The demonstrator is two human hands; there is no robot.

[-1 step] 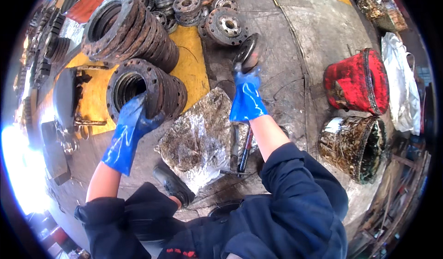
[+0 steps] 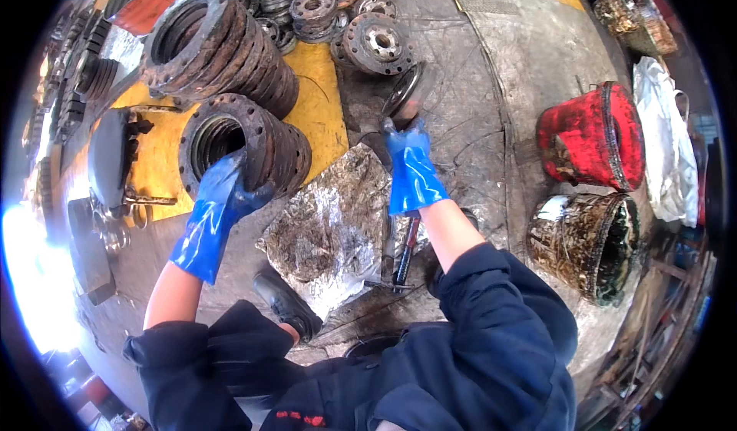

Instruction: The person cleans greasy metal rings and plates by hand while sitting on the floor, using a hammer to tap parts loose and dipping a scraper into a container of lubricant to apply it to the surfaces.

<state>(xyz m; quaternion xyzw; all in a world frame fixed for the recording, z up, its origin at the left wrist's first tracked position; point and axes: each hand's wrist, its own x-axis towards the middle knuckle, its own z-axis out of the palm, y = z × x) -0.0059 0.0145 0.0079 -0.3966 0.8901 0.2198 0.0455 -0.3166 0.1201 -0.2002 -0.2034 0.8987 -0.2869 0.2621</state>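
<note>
My left hand (image 2: 229, 189), in a blue rubber glove, grips the lower rim of the front ring in a stack of rusty flange rings (image 2: 269, 135). Its fingers reach into the bore and the thumb lies outside. In my right hand (image 2: 411, 151), gloved alike, a dark round metal disc (image 2: 407, 93) is held on edge, tilted and blurred. Directly beyond it lies a rusty flange with bolt holes (image 2: 378, 43). A larger stack of rusty rings (image 2: 223, 47) leans behind the left hand's stack.
A dirty, crumpled sheet (image 2: 322, 224) lies before my boots, with a hammer-like tool (image 2: 405, 254) beside it. To the right stand a red bucket (image 2: 587, 135), a grimy bucket (image 2: 583, 243) and a white bag (image 2: 662, 135). More rusty flanges (image 2: 313, 9) are piled at the back.
My right hand has drawn slightly toward me with the disc, which has shifted and tilted. The left hand stays at the ring with hardly any movement.
</note>
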